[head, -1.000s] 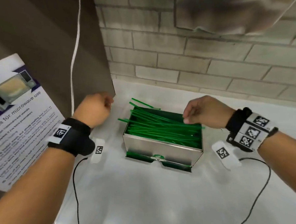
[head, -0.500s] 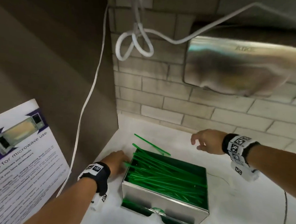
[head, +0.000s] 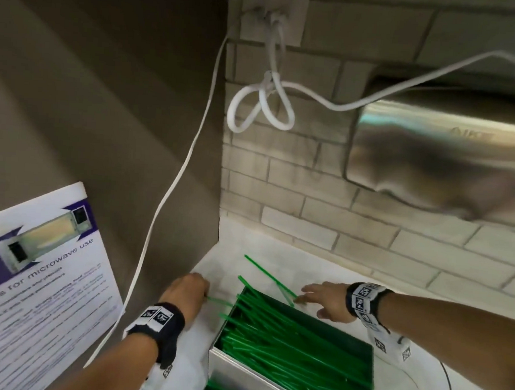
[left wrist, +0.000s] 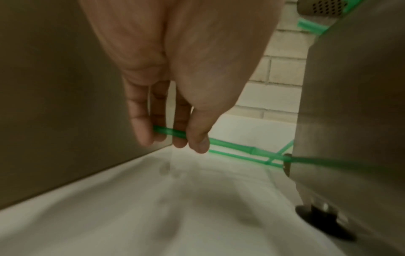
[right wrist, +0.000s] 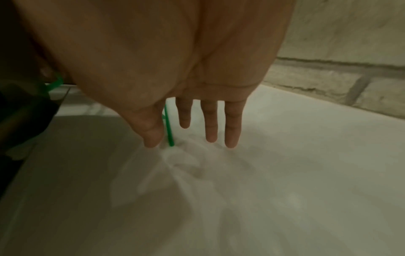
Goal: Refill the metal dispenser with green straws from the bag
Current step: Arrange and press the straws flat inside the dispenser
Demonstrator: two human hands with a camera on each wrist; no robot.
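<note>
The metal dispenser (head: 241,370) stands on the white counter (head: 277,252), full of green straws (head: 296,346) lying crosswise. Some straw ends poke over its left rim. My left hand (head: 185,289) is just left of the box and pinches one protruding straw (head: 218,300) between thumb and fingers. In the left wrist view the same hand (left wrist: 173,138) holds that straw (left wrist: 230,145) beside the dispenser wall (left wrist: 350,121). My right hand (head: 310,296) reaches behind the box, fingers straight, at a loose straw (head: 264,269). That straw (right wrist: 168,128) lies between the thumb and forefinger of the hand (right wrist: 190,136). No bag is in view.
A brown side panel with a microwave notice (head: 36,287) closes the left. A white cable (head: 172,196) hangs down the corner. A steel wall unit (head: 446,163) juts from the brick wall above the right of the counter.
My left hand dropped beside the dispenser's left wall and took hold of a protruding straw. My right hand left the straw pile, opened and reached behind the box. The head view tilted up.
</note>
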